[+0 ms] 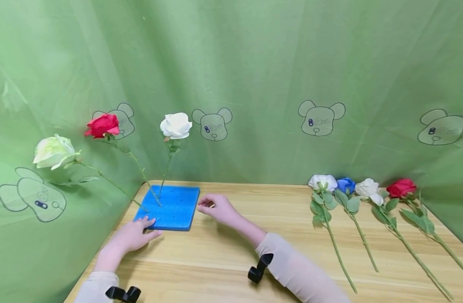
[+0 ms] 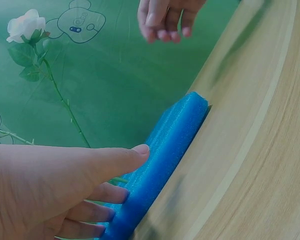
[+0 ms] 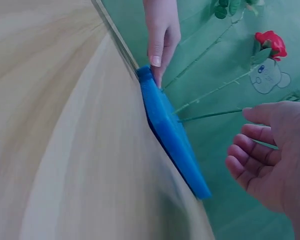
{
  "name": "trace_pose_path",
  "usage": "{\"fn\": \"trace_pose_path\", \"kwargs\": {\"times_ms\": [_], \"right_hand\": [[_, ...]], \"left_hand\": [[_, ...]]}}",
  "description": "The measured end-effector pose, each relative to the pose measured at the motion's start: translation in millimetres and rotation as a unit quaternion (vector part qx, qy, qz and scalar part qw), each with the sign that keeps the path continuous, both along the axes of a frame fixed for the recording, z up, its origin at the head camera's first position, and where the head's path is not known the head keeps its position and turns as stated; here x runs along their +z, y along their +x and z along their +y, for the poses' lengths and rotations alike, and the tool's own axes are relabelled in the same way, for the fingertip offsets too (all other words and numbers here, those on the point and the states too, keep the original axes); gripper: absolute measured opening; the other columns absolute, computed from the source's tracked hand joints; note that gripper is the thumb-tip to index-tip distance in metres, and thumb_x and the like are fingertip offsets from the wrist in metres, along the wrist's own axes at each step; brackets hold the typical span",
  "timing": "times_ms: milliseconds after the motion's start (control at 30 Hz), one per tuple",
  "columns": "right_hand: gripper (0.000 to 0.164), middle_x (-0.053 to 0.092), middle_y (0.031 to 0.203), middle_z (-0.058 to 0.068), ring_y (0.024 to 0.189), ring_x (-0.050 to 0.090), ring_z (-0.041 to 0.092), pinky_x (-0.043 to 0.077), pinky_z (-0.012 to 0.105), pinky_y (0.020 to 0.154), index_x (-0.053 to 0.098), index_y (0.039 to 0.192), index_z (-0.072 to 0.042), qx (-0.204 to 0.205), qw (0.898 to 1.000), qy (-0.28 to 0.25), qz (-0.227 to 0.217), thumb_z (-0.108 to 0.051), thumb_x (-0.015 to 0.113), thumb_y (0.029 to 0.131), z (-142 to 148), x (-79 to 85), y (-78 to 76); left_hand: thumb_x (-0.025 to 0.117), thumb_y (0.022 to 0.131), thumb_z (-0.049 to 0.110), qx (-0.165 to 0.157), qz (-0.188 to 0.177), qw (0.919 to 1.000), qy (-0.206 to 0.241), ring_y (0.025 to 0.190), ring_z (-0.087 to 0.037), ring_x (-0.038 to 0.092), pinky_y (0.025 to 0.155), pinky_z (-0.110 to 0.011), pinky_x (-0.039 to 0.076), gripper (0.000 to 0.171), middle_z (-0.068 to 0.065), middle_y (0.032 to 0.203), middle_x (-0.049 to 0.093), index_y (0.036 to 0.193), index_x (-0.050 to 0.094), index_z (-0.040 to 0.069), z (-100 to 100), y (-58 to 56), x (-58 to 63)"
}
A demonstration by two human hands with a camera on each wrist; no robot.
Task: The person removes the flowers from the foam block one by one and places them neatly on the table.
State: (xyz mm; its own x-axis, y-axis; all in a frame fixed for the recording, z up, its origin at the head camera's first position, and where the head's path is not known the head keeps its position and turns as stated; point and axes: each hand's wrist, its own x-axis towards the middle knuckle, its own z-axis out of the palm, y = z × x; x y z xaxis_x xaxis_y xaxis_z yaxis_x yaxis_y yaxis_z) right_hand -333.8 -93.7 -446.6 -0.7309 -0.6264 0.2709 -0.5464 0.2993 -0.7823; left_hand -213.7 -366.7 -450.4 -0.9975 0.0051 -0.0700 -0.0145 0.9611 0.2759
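As the left hand (image 1: pixel 134 235) touches a blue foam slab (image 1: pixel 180 216), right hand (image 1: pixel 220 208) hovering, all fingers loose, long-stemmed red, pale roses (image 1: pixel 104 126) intervene.

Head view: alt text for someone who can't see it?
Three flowers, pale green, red and white, stand in a blue board; a person's left grip rests on its near-left corner, the right grip beside its right edge. Four more flowers lie on the wooden table at right.
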Motion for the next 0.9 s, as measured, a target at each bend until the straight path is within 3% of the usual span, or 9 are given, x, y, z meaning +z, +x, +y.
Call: {"fn": "trace_pose_path", "kwargs": {"times_ms": [300,500,900], "right_hand": [[0.028,0.071,0.096,0.006,0.09,0.064,0.015,0.052,0.019,0.076,0.069,0.11,0.0,0.009,0.999,-0.03,-0.007,-0.022,0.068,0.093,-37,-19.4,-1.3],[0.027,0.072,0.097,0.007,0.088,0.064,0.013,0.053,0.017,0.077,0.07,0.109,-0.001,-0.01,0.999,-0.037,-0.019,-0.02,0.069,0.091,-61,-24.8,2.9],[0.025,0.073,0.098,0.009,0.084,0.064,0.008,0.053,0.017,0.076,0.071,0.109,0.0,-0.019,0.994,-0.08,-0.078,-0.017,0.07,0.091,-99,-33.4,-6.2]], "left_hand": [[0.052,0.09,0.064,0.005,-0.002,1.0,0.001,0.136,-0.054,0.035,0.107,-0.069,0.032,0.075,-0.03,0.148,0.039,0.14,0.053,0.008,-1,-1.3,-1.5],[0.051,0.091,0.065,0.007,-0.002,1.0,-0.002,0.136,-0.055,0.035,0.106,-0.07,0.032,0.075,-0.031,0.148,0.039,0.139,0.054,0.008,-1,-1.9,-1.3],[0.053,0.091,0.063,0.004,-0.002,1.0,0.001,0.135,-0.055,0.035,0.105,-0.07,0.033,0.074,-0.031,0.148,0.039,0.139,0.054,0.007,-1,-0.9,-0.8]]}}
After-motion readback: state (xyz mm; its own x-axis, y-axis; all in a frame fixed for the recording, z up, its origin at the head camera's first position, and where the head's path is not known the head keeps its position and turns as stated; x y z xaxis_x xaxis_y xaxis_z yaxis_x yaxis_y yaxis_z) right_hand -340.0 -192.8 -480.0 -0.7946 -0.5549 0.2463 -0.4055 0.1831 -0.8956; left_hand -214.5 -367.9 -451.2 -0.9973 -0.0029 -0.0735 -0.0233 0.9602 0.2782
